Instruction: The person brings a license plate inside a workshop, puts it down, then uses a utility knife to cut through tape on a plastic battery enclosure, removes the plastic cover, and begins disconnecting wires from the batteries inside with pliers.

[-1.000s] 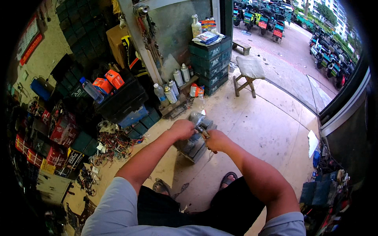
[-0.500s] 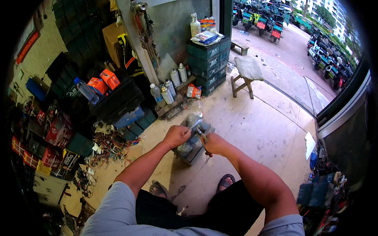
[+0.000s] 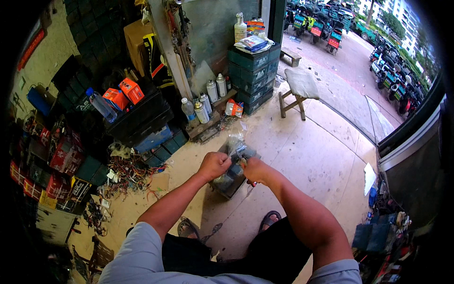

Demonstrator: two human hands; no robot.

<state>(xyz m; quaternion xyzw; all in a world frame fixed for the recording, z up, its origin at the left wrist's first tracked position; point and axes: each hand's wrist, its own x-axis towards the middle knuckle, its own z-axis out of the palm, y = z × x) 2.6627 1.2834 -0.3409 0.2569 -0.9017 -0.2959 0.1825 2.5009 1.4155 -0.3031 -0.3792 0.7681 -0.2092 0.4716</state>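
Clear plastic (image 3: 236, 141) sits beside the left hand (image 3: 215, 166), fingers curled tight (round what, I can't tell); the right hand (image 3: 257, 171) clasps a red-handled tool (image 3: 252, 183).

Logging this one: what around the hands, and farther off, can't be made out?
In the head view:
- Left hand: anything it grips is hidden inside the fist.
- Tool: mostly covered by the right hand.
- Grey object: top partly behind both hands.
- Scooters outside: too small for detail.
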